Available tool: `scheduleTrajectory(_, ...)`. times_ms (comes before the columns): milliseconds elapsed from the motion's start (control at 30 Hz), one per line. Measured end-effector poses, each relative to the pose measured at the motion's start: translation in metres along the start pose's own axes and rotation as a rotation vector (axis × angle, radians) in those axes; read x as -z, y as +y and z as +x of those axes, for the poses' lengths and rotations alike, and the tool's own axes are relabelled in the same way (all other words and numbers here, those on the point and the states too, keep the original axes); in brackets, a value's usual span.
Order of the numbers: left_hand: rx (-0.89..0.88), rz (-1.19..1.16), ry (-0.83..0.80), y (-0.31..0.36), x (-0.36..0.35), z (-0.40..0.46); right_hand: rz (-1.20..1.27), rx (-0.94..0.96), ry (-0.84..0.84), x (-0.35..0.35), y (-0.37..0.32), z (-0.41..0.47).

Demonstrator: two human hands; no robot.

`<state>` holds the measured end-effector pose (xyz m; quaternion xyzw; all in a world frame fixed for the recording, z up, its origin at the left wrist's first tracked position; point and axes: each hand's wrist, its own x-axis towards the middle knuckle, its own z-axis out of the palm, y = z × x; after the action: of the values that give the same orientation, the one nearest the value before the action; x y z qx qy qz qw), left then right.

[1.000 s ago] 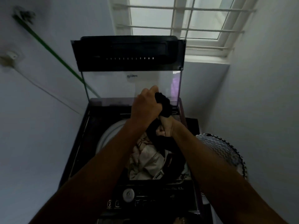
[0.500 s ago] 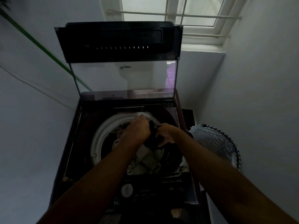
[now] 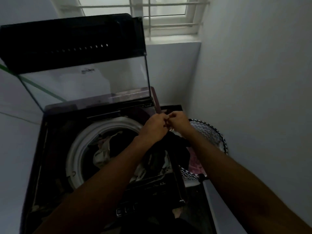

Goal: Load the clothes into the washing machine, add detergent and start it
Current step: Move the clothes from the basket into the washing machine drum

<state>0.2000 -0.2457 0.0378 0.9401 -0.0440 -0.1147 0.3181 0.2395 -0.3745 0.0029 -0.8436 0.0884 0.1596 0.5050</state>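
Half a second ago both hands were low over the drum mouth with a dark garment bunched between them; now they are raised and shifted to the right of centre in the frame, above the right rim of the washing machine (image 3: 55, 149), and the view itself has swung right, so the laundry basket (image 3: 217, 137) shows more fully at centre right.

The black garment (image 3: 177, 147) now hangs from the hands with its long axis vertical, its top pinched at the fingers and its bottom trailing down over the machine's right edge, between the drum and the basket.

The left hand (image 3: 154, 128) and right hand (image 3: 179, 122) meet fingertip to fingertip, each with a narrow grip, fingers curled and pinching the garment's top edge; the exact finger placement is too dark to make out.

Pale and dark clothes (image 3: 103, 149) lie inside the drum (image 3: 74, 154), left of the forearms. The glass lid (image 3: 84, 78) stands upright at upper left. The control panel (image 3: 152, 196) sits at lower centre. A barred window (image 3: 160, 12) fills the top.
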Motion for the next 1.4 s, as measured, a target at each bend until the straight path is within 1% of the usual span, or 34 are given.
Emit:
scheduleTrajectory(33, -0.009, 0.012, -0.049, 0.005, -0.008, 0.003, -0.02, -0.029, 0.012, 0.008, 0.013, 0.002)
scheduleTrajectory(100, -0.006, 0.062, -0.149, 0.011, -0.026, 0.008, -0.074, -0.105, -0.021, 0.016, 0.042, 0.007)
scheduleTrajectory(167, 0.01, 0.158, -0.233, 0.011, -0.04, 0.012, -0.128, -0.178, -0.125, 0.017, 0.071, 0.009)
scheduleTrajectory(267, 0.038, 0.222, -0.254, 0.007, -0.048, 0.016, -0.205, -0.185, -0.312, 0.016, 0.099, -0.005)
scheduleTrajectory(367, 0.053, 0.205, -0.254, 0.001, -0.046, 0.022, -0.166, -0.198, -0.433, 0.004, 0.119, -0.015)
scheduleTrajectory(400, 0.059, 0.204, -0.255, 0.0, -0.046, 0.022, -0.18, -0.205, -0.426, 0.0, 0.123, -0.016)
scheduleTrajectory(467, 0.069, 0.208, -0.248, -0.001, -0.048, 0.022, -0.198, -0.202, -0.336, -0.011, 0.135, -0.008)
scheduleTrajectory(567, 0.068, 0.202, -0.215, -0.004, -0.053, 0.019, -0.232, -0.162, -0.171, -0.014, 0.139, -0.003)
scheduleTrajectory(633, 0.064, 0.184, -0.201, -0.004, -0.052, 0.016, -0.22, -0.16, -0.066, -0.006, 0.129, -0.009)
scheduleTrajectory(733, 0.051, 0.136, -0.175, -0.005, -0.049, 0.012, -0.218, -0.17, 0.153, 0.006, 0.11, -0.016)
scheduleTrajectory(800, 0.029, 0.091, -0.154, -0.004, -0.046, 0.009, -0.201, -0.104, 0.279, 0.011, 0.091, -0.022)
scheduleTrajectory(867, -0.004, 0.05, -0.111, -0.002, -0.04, 0.005, -0.21, 0.006, 0.344, 0.014, 0.068, -0.027)
scheduleTrajectory(967, -0.032, -0.026, -0.029, -0.002, -0.026, 0.0, -0.244, 0.148, 0.376, 0.01, 0.031, -0.034)
scheduleTrajectory(1100, -0.039, -0.1, 0.094, -0.013, 0.007, -0.011, -0.126, 0.295, 0.362, -0.015, -0.017, -0.04)
scheduleTrajectory(1233, 0.011, -0.125, 0.197, -0.035, 0.047, -0.029, -0.068, 0.401, 0.348, -0.052, -0.053, -0.044)
scheduleTrajectory(1333, 0.08, -0.114, 0.241, -0.06, 0.069, -0.05, -0.067, 0.449, 0.291, -0.086, -0.069, -0.048)
scheduleTrajectory(1400, 0.12, -0.133, 0.277, -0.078, 0.078, -0.065, -0.041, 0.46, 0.219, -0.108, -0.078, -0.055)
